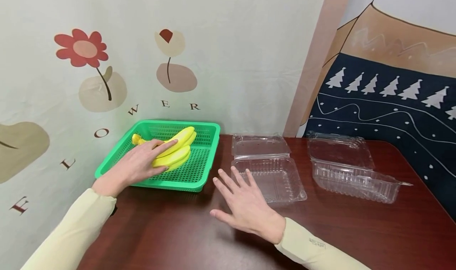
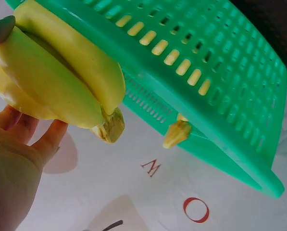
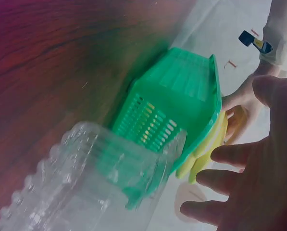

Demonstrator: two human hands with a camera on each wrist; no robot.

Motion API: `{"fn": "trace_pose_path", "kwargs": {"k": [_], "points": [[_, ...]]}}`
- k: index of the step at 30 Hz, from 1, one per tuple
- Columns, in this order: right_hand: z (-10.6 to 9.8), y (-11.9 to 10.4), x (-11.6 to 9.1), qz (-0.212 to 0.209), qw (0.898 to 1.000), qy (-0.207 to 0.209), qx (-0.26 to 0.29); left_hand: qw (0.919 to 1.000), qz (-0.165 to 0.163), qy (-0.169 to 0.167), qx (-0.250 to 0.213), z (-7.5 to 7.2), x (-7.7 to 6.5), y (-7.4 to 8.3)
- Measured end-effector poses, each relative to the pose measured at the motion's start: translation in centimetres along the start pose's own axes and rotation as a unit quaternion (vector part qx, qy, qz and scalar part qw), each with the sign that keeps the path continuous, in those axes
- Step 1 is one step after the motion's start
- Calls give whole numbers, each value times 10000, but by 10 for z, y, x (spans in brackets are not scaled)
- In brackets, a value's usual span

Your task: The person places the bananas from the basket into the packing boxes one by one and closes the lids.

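Note:
A bunch of yellow bananas point(image 2: 52, 72) is held in my left hand point(image 1: 133, 163), raised at the near left part of the green basket point(image 1: 215, 147). Fingers and thumb lie round its sides, and its stem end sticks out past them in the left wrist view. Another banana stem point(image 2: 177, 134) pokes up inside the basket, with yellow showing through the slots. My right hand point(image 1: 246, 206) hovers, fingers spread and holding nothing, at the near left corner of a clear plastic clamshell box point(image 1: 281, 181) whose lid is folded back.
A second clear clamshell box point(image 1: 356, 183), deeper and with its lid up, stands farther right on the dark wooden table point(image 1: 171, 230). Behind the table hangs a printed cloth point(image 1: 249, 64) with flowers and letters; a dark blue one point(image 1: 384, 107) with trees is at the right.

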State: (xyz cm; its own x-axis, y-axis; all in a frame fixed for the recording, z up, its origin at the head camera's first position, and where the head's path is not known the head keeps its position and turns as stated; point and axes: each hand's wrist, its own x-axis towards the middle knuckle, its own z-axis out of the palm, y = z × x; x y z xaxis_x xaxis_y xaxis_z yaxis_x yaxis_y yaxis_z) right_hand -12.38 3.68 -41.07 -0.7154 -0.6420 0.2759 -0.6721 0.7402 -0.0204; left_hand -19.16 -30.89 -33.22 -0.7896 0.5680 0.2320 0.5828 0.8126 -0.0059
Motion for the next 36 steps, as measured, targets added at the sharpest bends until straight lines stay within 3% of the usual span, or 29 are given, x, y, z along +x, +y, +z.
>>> {"fn": "trace_pose_path", "kwargs": {"k": [12,20,36], "points": [[-14,33,-21,433,9979,478,101,9963,630,577,-20,-8,15,28],[-23,55,-42,787,9952,573,78,9877,1246,942,-58,-12,30,51],[-19,86,-86,1272,9896,637,213,9775,1849,1011,-13,-7,61,99]]}}
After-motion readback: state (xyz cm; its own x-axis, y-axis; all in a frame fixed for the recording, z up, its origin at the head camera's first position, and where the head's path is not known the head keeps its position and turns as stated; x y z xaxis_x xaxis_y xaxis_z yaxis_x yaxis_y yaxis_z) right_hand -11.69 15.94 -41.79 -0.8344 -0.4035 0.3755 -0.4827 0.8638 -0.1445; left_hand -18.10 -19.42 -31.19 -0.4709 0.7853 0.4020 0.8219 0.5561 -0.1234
